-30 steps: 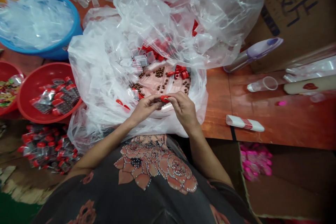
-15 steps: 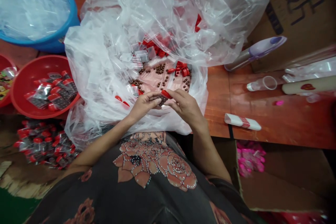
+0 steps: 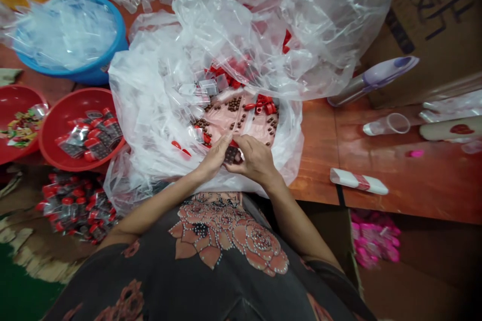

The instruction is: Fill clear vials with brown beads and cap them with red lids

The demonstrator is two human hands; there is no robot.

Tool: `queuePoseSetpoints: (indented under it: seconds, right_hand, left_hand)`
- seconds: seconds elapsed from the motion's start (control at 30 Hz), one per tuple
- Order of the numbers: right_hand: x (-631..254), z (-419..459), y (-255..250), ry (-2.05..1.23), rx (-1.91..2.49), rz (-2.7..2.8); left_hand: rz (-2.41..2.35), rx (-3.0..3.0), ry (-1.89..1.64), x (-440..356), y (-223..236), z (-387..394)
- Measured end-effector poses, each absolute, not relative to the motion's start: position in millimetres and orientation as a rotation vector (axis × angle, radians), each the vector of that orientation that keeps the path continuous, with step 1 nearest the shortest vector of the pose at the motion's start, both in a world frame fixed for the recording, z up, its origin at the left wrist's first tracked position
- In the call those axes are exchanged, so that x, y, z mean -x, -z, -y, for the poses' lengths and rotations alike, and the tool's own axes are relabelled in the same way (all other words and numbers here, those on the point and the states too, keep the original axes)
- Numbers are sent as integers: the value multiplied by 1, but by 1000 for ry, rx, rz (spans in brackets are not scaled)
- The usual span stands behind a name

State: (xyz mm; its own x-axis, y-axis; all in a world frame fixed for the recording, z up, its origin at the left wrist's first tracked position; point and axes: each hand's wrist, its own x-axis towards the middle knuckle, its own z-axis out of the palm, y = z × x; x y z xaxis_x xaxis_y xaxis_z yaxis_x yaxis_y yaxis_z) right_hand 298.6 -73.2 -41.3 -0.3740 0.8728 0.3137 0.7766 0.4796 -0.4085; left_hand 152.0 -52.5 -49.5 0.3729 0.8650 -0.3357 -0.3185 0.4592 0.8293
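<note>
My left hand (image 3: 213, 160) and my right hand (image 3: 255, 159) meet over the front of a big clear plastic sheet (image 3: 158, 110). Together they grip a small clear container (image 3: 231, 154) filled with dark brown beads. A bit of red cap shows at its top, under my right fingers. Loose brown beads (image 3: 234, 104), red caps (image 3: 263, 105) and small clear empty containers (image 3: 211, 86) lie on the sheet just beyond my hands.
A red bowl (image 3: 60, 120) of filled red-capped containers sits at the left, with more piled below it (image 3: 75, 208). A blue basin (image 3: 98, 67) stands behind. On the wooden table at the right lie a clear cup (image 3: 387, 124), a purple-capped tool (image 3: 376, 77) and a white tube (image 3: 358, 181).
The red cap held up between my fingers has come down onto the bead-filled container. My right fingers now cover it and both hands sit closer together.
</note>
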Motion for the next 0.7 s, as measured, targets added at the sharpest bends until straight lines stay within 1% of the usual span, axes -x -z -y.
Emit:
queuePoseSetpoints:
  seconds: [0.17, 0.4, 0.6, 0.7]
  right_hand:
    - [-297, 76, 44, -256, 1398, 2202]
    - [-296, 76, 38, -461, 1312, 2066]
    - [-289, 73, 43, -440, 1233, 2031]
    - [-289, 71, 43, -584, 1214, 1999]
  left_hand:
    - [-958, -820, -921, -159, 53, 55]
    - [-1007, -981, -932, -158, 45, 54]
    - [-996, -940, -937, -157, 41, 53]
    - [-1000, -881, -955, -156, 39, 50]
